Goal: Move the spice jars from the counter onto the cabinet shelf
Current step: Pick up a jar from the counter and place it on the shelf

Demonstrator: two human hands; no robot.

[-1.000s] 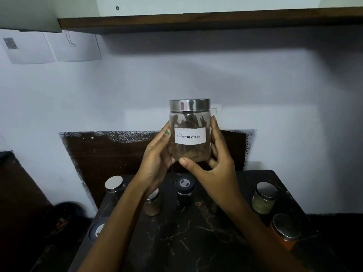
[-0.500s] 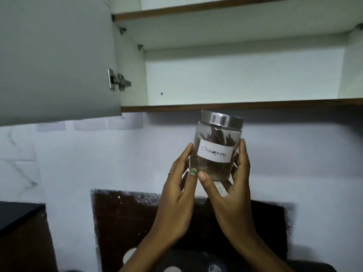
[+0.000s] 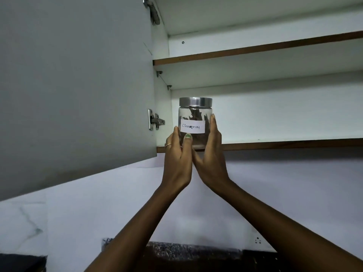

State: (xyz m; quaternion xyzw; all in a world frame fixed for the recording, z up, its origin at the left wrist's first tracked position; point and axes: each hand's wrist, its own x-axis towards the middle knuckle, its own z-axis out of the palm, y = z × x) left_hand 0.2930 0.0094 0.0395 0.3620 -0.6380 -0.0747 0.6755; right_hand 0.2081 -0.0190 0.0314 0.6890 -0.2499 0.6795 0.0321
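Biggest thing in view is the cabinet door [image 3: 74,85], a flat matte grey-white slab swung open on the left, with a shiny metal hinge [image 3: 156,120] on its inner edge. Next to it the cabinet is smooth white inside, and both the lower shelf [image 3: 284,144] and the upper shelf [image 3: 255,49] have a dark wood-looking strip along the front edge. Below that is the pale wall [image 3: 98,203], marbled with faint grey veins at the far left, and only a speckled dark sliver of the worktop [image 3: 186,250] shows at the bottom. Both forearms reach up the middle of the shot. The left hand [image 3: 176,160] and right hand [image 3: 211,158] have a grip around the cinnamon jar [image 3: 195,122], fingers wrapped on either side, left thumb with greenish nail polish pressed on the front glass, thin ring on a left finger. The jar is a round clear glass cylinder with a brushed metal lid, brown bark pieces inside, and a white paper label handwritten "Cinnamon". It stands upright at the front left of the lower shelf; can't tell if the base is fully down. Compared with half a second ago, the jar was tilted and well below the shelf edge, and the view has swung upward so the upper shelf is now fully in sight.
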